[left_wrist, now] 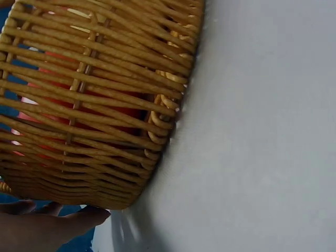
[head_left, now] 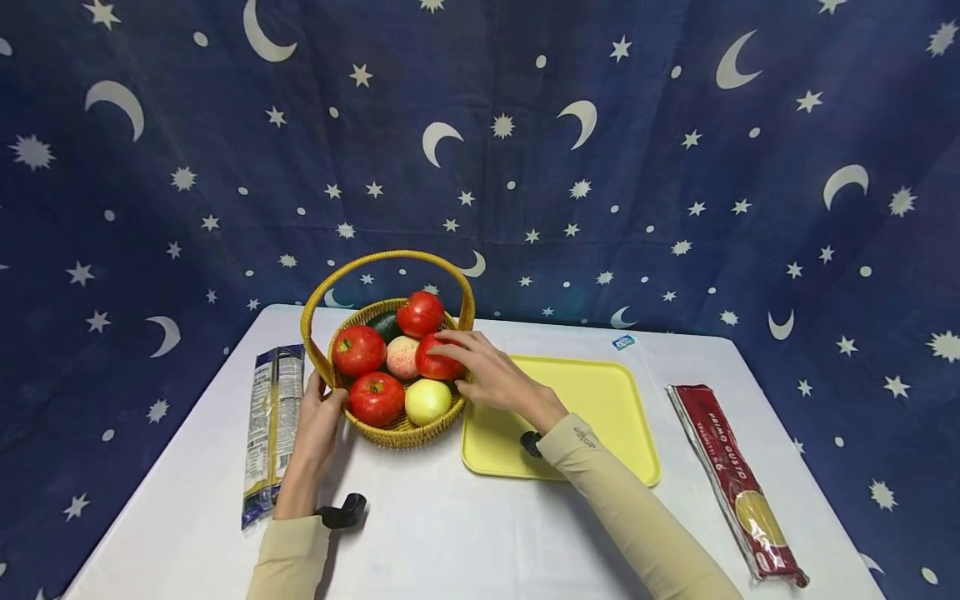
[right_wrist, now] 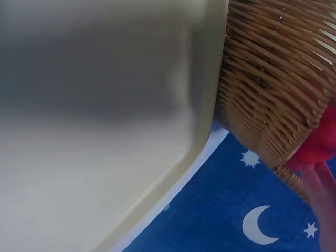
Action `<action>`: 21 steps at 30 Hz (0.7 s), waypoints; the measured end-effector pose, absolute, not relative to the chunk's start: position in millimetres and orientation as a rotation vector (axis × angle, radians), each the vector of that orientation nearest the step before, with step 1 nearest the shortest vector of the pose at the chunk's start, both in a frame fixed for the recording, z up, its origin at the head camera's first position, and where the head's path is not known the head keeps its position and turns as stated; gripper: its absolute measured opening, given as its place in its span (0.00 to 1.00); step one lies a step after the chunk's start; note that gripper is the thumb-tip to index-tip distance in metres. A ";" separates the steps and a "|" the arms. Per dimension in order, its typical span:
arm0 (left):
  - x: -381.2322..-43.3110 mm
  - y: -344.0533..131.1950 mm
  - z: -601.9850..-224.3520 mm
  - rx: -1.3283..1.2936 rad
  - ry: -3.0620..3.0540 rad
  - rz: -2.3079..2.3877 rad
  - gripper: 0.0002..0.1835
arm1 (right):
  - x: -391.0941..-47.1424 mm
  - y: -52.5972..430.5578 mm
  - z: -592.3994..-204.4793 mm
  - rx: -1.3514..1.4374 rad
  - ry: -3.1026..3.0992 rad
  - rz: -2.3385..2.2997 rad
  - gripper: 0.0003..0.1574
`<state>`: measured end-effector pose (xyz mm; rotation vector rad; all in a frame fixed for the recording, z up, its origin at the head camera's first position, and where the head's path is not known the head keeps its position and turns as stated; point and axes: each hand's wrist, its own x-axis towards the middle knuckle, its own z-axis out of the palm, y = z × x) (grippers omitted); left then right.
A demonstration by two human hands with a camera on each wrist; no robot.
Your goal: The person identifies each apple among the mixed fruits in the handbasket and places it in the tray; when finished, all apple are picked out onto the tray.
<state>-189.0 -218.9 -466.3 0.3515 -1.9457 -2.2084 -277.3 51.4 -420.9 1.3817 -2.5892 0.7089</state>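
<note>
A wicker basket (head_left: 405,437) with a tall arched handle (head_left: 405,254) holds several red apples (head_left: 377,398), a peach (head_left: 402,357), a yellow-green apple (head_left: 427,402) and a dark green item (head_left: 385,325), partly hidden. At the basket's left side, my left hand (head_left: 318,425) holds the wickerwork near the foot of the handle, thumb at the rim. My right hand (head_left: 495,375) reaches over the right rim and grips a red apple (head_left: 435,360), its fingers across the top. That same apple (right_wrist: 320,142) shows beside the rim in the right wrist view.
A yellow tray (head_left: 570,400) lies right of the basket, under my right forearm. On the left is a blue and clear pasta packet (head_left: 273,425); at the far right, a red spaghetti packet (head_left: 735,483). A small blue-green packet (head_left: 623,342) lies behind the tray.
</note>
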 end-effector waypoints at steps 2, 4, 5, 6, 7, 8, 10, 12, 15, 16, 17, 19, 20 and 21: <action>-191.3 -218.7 -468.1 0.336 -1.890 -2.233 0.41 | -278.6 48.1 -421.6 1.385 -2.595 0.673 0.40; -193.0 -219.3 -469.5 0.331 -1.848 -2.256 0.41 | -280.1 45.1 -422.7 1.391 -2.592 0.640 0.40; -193.6 -219.5 -469.8 0.334 -1.832 -2.266 0.41 | -281.0 43.7 -423.4 1.396 -2.590 0.619 0.40; -194.3 -219.8 -470.0 0.329 -1.812 -2.282 0.41 | -282.0 42.4 -424.2 1.404 -2.585 0.594 0.40; -194.7 -219.7 -469.8 0.325 -1.805 -2.288 0.42 | -282.4 41.8 -424.8 1.413 -2.577 0.574 0.40; -195.2 -219.5 -469.6 0.319 -1.793 -2.296 0.42 | -283.1 41.3 -425.8 1.418 -2.567 0.550 0.40; -196.5 -219.2 -469.2 0.311 -1.774 -2.306 0.43 | -283.9 40.4 -427.1 1.429 -2.539 0.515 0.39; -197.4 -219.0 -468.3 0.311 -1.760 -2.309 0.44 | -284.4 39.3 -428.1 1.437 -2.510 0.495 0.38; -199.0 -219.3 -467.7 0.334 -1.751 -2.294 0.44 | -284.7 37.9 -428.7 1.442 -2.478 0.494 0.37; -199.4 -219.6 -467.5 0.343 -1.748 -2.291 0.44 | -284.8 37.4 -428.9 1.444 -2.469 0.498 0.36; -199.7 -219.9 -467.3 0.350 -1.746 -2.288 0.44 | -284.8 37.2 -429.0 1.445 -2.463 0.503 0.36; -200.2 -220.8 -467.0 0.355 -1.745 -2.289 0.44 | -284.6 37.0 -429.1 1.444 -2.455 0.513 0.36; -200.4 -221.2 -466.9 0.358 -1.749 -2.290 0.44 | -284.4 37.1 -429.3 1.442 -2.453 0.513 0.36; -200.8 -221.7 -466.8 0.361 -1.754 -2.291 0.44 | -284.1 37.5 -429.5 1.437 -2.453 0.515 0.36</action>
